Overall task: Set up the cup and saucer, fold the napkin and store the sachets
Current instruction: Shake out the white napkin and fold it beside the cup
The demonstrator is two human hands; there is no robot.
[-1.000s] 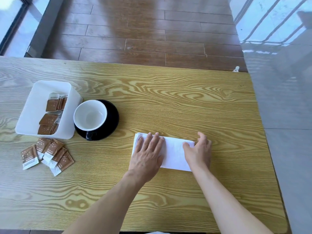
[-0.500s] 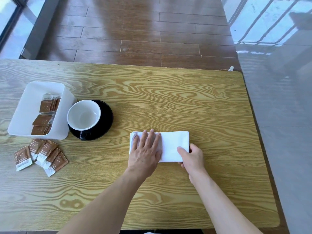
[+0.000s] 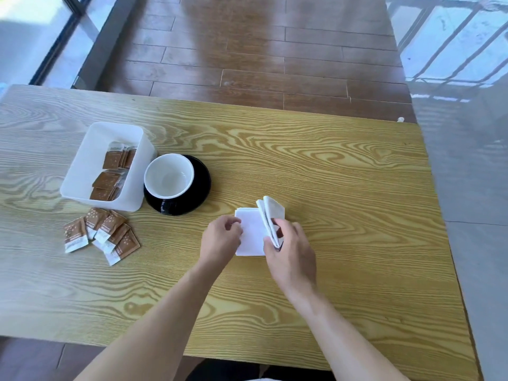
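A white napkin (image 3: 253, 232) lies on the wooden table (image 3: 330, 174), its right half lifted upright and swung over toward the left. My right hand (image 3: 288, 251) pinches that raised half at its near edge. My left hand (image 3: 221, 237) rests curled on the napkin's left edge. A white cup (image 3: 168, 176) sits on a black saucer (image 3: 199, 180) to the upper left. A white box (image 3: 90, 158) holds several brown sachets (image 3: 111, 174). More brown sachets (image 3: 101, 235) lie loose on the table in front of the box.
The table's far edge meets dark wooden flooring (image 3: 247, 64). Its right edge borders grey tiles (image 3: 467, 188). A window frame (image 3: 68, 37) stands at the far left.
My right hand has lifted the napkin's right half off the table and swung it leftward. My left hand has slid from flat on the napkin to curled at its left edge.
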